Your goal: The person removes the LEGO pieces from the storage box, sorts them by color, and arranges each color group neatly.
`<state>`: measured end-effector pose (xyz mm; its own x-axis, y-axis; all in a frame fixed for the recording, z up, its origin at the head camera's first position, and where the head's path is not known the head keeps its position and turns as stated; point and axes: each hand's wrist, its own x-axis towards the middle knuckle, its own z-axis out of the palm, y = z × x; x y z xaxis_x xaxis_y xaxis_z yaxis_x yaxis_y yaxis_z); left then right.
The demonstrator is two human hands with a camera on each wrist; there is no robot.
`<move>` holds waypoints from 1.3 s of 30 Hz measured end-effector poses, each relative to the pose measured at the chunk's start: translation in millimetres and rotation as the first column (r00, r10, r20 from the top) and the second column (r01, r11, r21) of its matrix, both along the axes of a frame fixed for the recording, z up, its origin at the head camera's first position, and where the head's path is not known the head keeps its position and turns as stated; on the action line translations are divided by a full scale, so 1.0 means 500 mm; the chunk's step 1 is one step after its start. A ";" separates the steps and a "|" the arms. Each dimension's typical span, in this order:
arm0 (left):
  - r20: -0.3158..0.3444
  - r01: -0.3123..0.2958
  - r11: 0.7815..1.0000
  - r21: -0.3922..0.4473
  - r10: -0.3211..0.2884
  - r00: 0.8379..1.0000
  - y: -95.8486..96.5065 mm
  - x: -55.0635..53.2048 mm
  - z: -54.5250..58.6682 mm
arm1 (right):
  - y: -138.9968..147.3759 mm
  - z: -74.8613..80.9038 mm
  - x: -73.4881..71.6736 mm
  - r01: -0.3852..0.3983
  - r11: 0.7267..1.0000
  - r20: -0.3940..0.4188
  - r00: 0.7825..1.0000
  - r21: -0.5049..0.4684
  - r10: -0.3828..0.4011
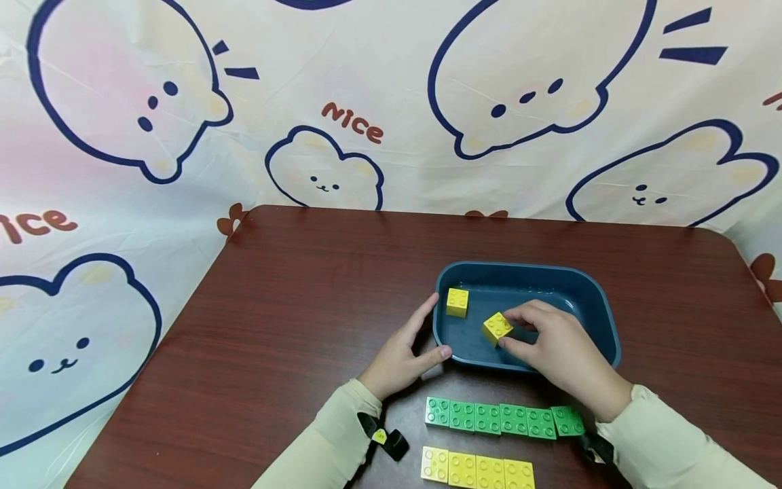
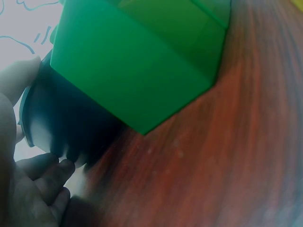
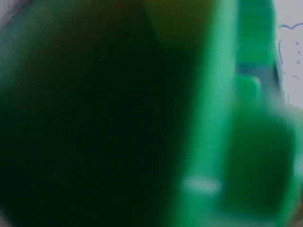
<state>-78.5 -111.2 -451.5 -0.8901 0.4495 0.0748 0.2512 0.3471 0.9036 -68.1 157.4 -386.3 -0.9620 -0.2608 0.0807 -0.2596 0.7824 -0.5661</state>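
My right hand [image 1: 565, 350] pinches a yellow toy building brick [image 1: 497, 328] between thumb and fingers, inside or just over the blue tray [image 1: 525, 266]. The brick is turned at an angle; whether it touches the tray floor I cannot tell. Another yellow brick [image 1: 457, 303] sits at the tray's left end. My left hand [image 1: 400, 356] rests against that end, thumb and index finger spread wide along the rim. Its fingertips [image 2: 66, 164] touch the tray's dark outer wall [image 2: 71, 118] in the left wrist view.
In front of the tray runs a row of several green bricks [image 1: 487, 418], with a row of several yellow bricks [image 1: 476, 468] nearer me. Close green bricks [image 2: 137, 66] block much of both wrist views. A patterned cloth [image 1: 403, 176] hangs behind the brown table [image 1: 305, 305].
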 end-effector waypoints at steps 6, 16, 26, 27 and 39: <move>0.007 -0.003 1.000 -0.006 0.003 1.000 0.000 0.000 0.001 | -0.003 -0.005 -0.008 -0.017 1.000 0.022 1.000 0.020 0.016; 0.007 -0.005 1.000 -0.006 0.006 1.000 -0.001 0.001 0.001 | -0.006 -0.011 -0.008 -0.045 0.998 -0.003 0.999 0.043 0.045; 0.014 -0.004 1.000 -0.012 0.004 1.000 0.000 0.002 0.004 | -0.005 -0.008 -0.010 -0.017 0.998 0.023 1.000 0.054 0.016; 0.015 -0.005 1.000 -0.012 0.005 1.000 0.000 0.002 0.004 | -0.004 -0.008 -0.009 -0.016 0.999 0.027 1.000 0.051 0.015; 0.009 -0.001 1.000 -0.003 0.001 1.000 0.000 0.001 0.001 | 0.002 0.012 0.011 -0.003 0.999 -0.010 1.000 0.043 0.003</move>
